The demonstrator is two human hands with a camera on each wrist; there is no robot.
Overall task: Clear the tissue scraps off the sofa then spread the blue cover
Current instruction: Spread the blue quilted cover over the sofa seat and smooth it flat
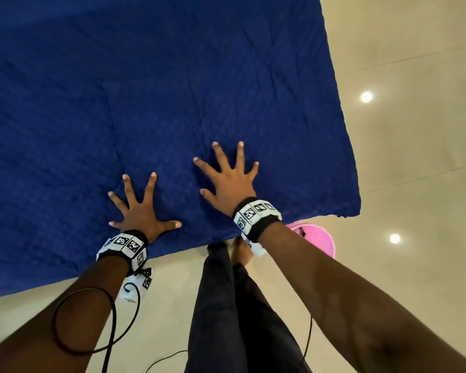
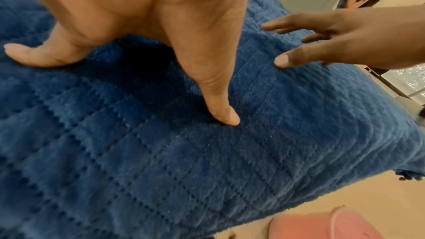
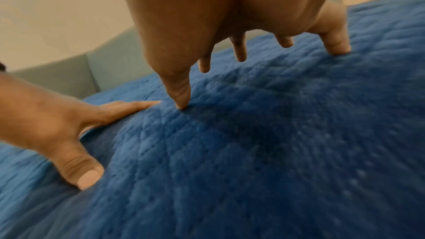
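Observation:
The blue cover (image 1: 151, 103) lies spread flat over the sofa, quilted in squares, and fills most of the head view. My left hand (image 1: 141, 211) presses on it near the front edge with all fingers splayed. To its right, my right hand (image 1: 230, 179) lies flat on the cover too, fingers spread wide. The left wrist view shows my left thumb and a finger (image 2: 220, 108) on the blue cover (image 2: 161, 161). In the right wrist view my right fingertips (image 3: 181, 101) touch the blue cover (image 3: 276, 143). No tissue scraps are in sight.
A pink bucket (image 1: 320, 238) stands on the beige tiled floor (image 1: 414, 157) by the cover's front right corner, also in the left wrist view as the pink bucket (image 2: 333, 224). My dark-trousered legs (image 1: 232, 305) stand before the sofa. The pale green sofa back (image 3: 69, 72) shows behind.

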